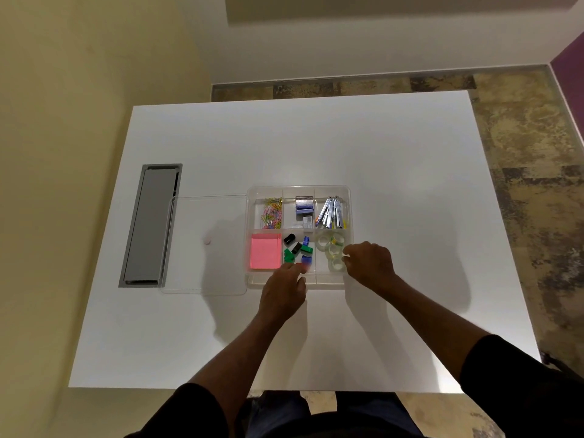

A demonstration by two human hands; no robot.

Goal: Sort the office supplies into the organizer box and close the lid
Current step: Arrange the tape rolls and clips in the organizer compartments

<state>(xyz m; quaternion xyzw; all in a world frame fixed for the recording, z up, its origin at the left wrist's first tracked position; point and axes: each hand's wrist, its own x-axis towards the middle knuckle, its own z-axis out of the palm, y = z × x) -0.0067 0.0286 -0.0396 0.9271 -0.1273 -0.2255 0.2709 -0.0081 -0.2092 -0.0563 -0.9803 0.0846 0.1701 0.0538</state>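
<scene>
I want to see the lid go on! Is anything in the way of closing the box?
Yes. Both hands are over the organizer box: the left hand at its near edge, the right hand at the tape rolls. The clear lid lies flat to the box's left.

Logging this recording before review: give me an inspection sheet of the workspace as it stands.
Surface: white table, mostly bare.
Job's things: organizer open; clips, pink notes, tape rolls sorted inside; clear lid flat beside it.
Clutter: nothing seen.
Hands: left hand at the organizer's near edge; right hand over the tape rolls, grip unclear.
Cables: nothing seen; grey hatch shut.
Surroundings: cream wall, mottled floor.
</scene>
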